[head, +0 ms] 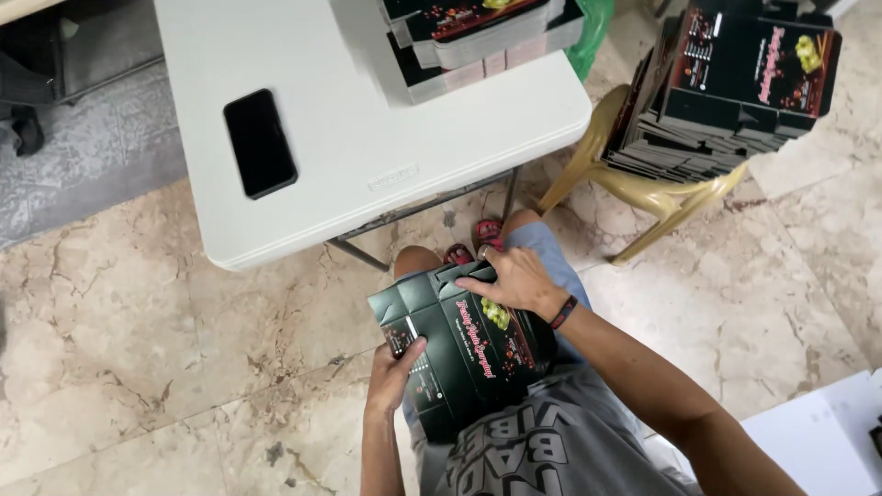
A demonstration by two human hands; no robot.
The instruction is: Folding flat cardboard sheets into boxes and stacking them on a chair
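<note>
My left grip (397, 367) pinches the near left edge of the box (464, 354), thumb on top and fingers under it, as far as I can tell. My right grip (516, 280) lies pressed on the box's far end, fingers together and pushing at a flap there. The box is dark, printed, half-formed, and it rests on my lap over my knees, just off the near edge of the bench (367, 138).

I judge the step in hand to be folding the box into shape: its body stands open and the far flap is not yet tucked. The next move calls for a firm hold with the left while the right bends that flap along its crease and slides it in without crushing the wall.

On the bench, a black phone (260, 142) lies near the left edge, and a pile of flat boxes (478, 37) sits at the far right corner. A second pile (726, 92) rests on a yellow chair (643, 188) to my right, well apart from the bench.
</note>
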